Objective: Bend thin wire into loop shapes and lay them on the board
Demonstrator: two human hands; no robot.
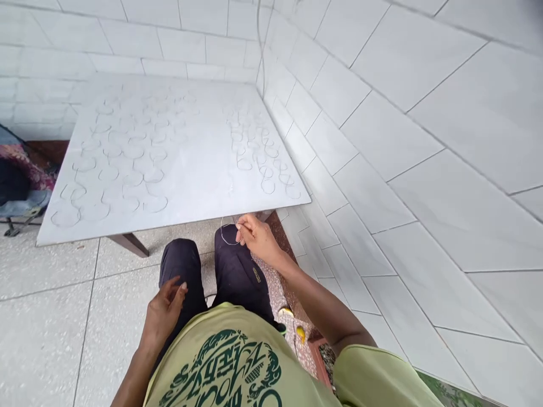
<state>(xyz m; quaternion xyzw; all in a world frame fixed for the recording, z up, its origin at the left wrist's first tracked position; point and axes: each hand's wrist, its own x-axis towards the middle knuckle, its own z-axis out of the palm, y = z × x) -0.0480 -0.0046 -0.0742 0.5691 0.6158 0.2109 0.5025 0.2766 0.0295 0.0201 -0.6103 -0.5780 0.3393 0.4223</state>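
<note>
My right hand point(257, 237) pinches a thin, pale piece of curved wire point(228, 243) between thumb and fingertips, just off the front edge of a white tabletop point(203, 169) and above my right knee. The wire bends in an open loop. Beside my left thigh rests my left hand point(164, 310), its fingers loosely bent and apart, with nothing in it. Many thin curved pieces point(133, 150) like it lie across the tabletop's left half. A second group of curved pieces point(254, 144) lies along its right side.
A tiled wall point(382, 152) runs close along my right, meeting another behind the table. A dark table leg point(130, 244) stands under the front edge. Small yellow objects point(301, 333) lie on the speckled ledge by my right leg. Dark and patterned cloth point(25, 169) is at far left.
</note>
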